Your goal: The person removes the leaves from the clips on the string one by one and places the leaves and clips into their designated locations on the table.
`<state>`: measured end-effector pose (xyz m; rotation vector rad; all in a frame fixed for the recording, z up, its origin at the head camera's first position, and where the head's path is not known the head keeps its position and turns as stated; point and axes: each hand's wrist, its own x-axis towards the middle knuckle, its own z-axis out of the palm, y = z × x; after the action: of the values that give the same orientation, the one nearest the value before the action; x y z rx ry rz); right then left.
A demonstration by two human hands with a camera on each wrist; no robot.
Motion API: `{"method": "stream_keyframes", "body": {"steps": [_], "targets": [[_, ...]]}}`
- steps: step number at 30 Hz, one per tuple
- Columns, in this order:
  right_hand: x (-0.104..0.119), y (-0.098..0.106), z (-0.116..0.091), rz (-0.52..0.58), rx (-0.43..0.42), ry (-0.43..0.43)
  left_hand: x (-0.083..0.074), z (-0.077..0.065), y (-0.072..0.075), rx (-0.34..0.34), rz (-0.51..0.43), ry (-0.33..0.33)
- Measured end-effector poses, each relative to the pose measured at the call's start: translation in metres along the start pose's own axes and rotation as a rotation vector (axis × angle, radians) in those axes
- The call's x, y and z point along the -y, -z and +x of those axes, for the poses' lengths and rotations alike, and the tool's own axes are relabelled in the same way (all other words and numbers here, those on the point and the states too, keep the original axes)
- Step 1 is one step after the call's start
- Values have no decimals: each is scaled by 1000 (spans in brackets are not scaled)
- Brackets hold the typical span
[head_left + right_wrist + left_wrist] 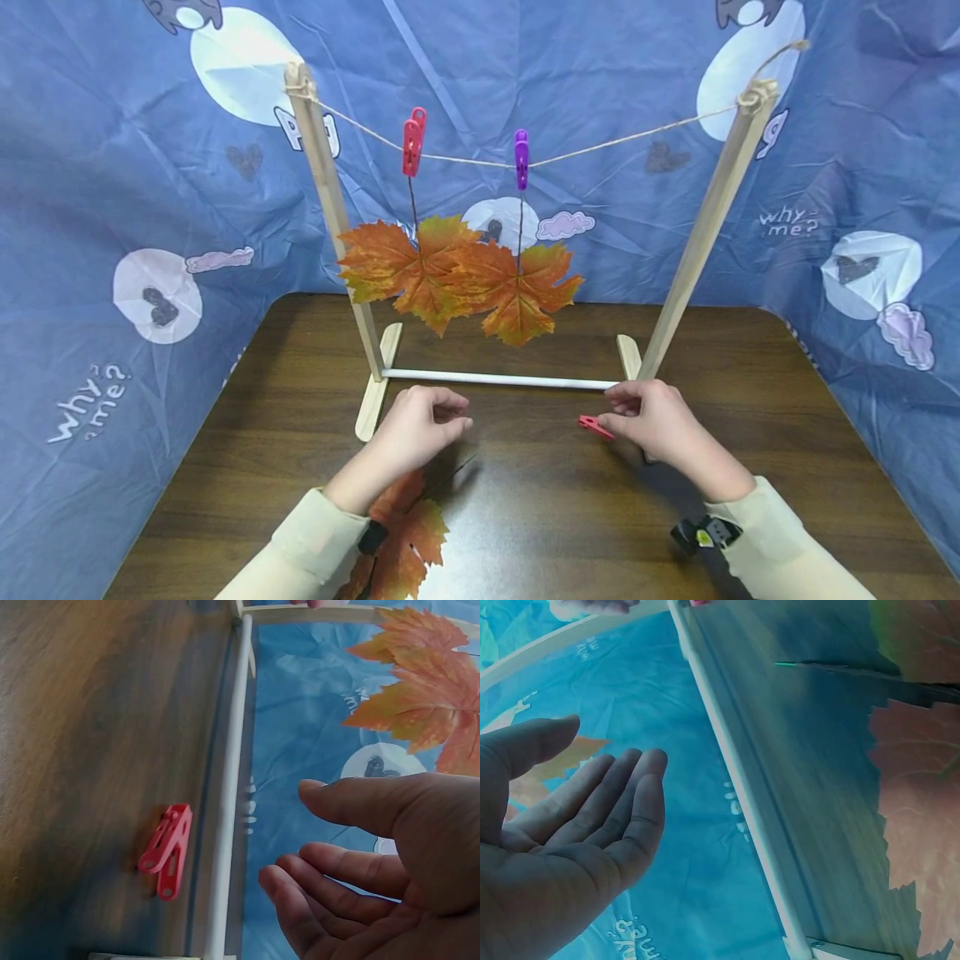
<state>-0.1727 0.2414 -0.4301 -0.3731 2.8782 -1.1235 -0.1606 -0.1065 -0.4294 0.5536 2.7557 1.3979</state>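
Observation:
My left hand (420,429) hovers over the table with fingers loosely bent and nothing between them; the left wrist view shows its bare palm. Below it lie orange-red maple leaves (411,533), partly hidden by my sleeve, a thin dark stem (840,669) pointing out. My right hand (654,421) is held near the foot of the right post, thumb and fingers apart. Just beside its thumb, a red clothespin (166,851) rests on the wood, apart from the fingers in the right wrist view.
Behind my hands stands a wooden frame with a left post (327,183), a right post (708,233) and a white bottom rod (495,379). From its sagging string (630,137), a red clothespin (412,148) and a purple clothespin (522,158) each hang a maple leaf (528,292).

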Motion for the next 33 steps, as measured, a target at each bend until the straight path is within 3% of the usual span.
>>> {"method": "stream_keyframes", "body": {"steps": [10, 19, 33], "targets": [[10, 3, 0, 18, -46, 26, -8, 3, 6, -22, -130, 30], [32, 15, -5, 84, -53, 40, -20, 2, 15, -50, -263, 32], [52, 29, -8, 115, -57, 65, -37, 0, 23, -81, -303, 10]]}}
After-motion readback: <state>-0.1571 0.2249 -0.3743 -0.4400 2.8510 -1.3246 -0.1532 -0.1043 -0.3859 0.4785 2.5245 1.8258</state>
